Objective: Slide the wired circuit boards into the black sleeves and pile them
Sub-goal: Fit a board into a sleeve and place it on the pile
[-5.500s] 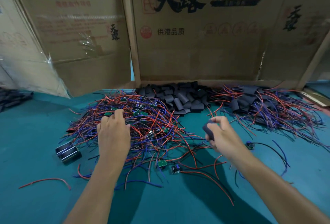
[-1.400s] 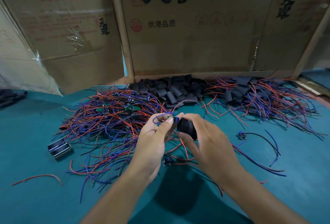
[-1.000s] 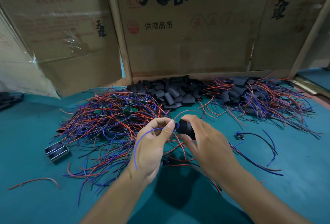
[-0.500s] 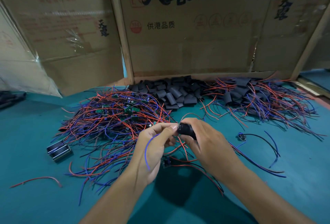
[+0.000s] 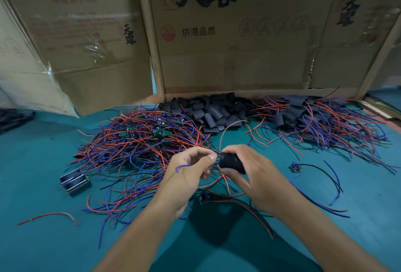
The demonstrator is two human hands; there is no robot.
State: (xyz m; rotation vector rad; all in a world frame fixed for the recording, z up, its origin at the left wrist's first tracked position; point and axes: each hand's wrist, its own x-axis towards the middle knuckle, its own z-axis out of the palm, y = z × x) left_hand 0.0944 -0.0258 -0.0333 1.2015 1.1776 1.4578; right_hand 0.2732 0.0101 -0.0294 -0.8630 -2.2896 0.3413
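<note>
At about nine o'clock from the hands, a small boxy metal part (image 5: 74, 181) lies on the teal table (image 5: 43, 245), its covering smooth and matte; a single curved red wire (image 5: 50, 216) rests apart at seven o'clock. Past these spreads the heap of wired circuit boards (image 5: 141, 141), a tangle of thin, glossy red and blue leads with small flat green boards showing at its top (ten to eleven o'clock of the hands).

The left hand (image 5: 186, 182) is held above the table with its fingers curled and thumb and forefinger closed narrowly on the wires at the sleeve's mouth; a blue wire end curls over its palm. Whether a board sits between the fingertips cannot be told. Touching those fingertips, the black sleeve (image 5: 231, 163) is pinched by the right hand (image 5: 256, 176), thumb below, fingers on top. The sleeve is a short, dull, rubbery tube, bulged open; its long axis runs roughly left to right, open mouth toward the left hand. A reddish wire arcs up from that mouth toward twelve o'clock.

At twelve o'clock, against the printed cardboard boxes (image 5: 234, 39), lies a heap of flat empty sleeves (image 5: 208, 113). At one to two o'clock sits the pile of sleeved boards (image 5: 314, 120), wires fanning outward. A loose dark component (image 5: 296, 167) with black and blue leads lies at three o'clock.
</note>
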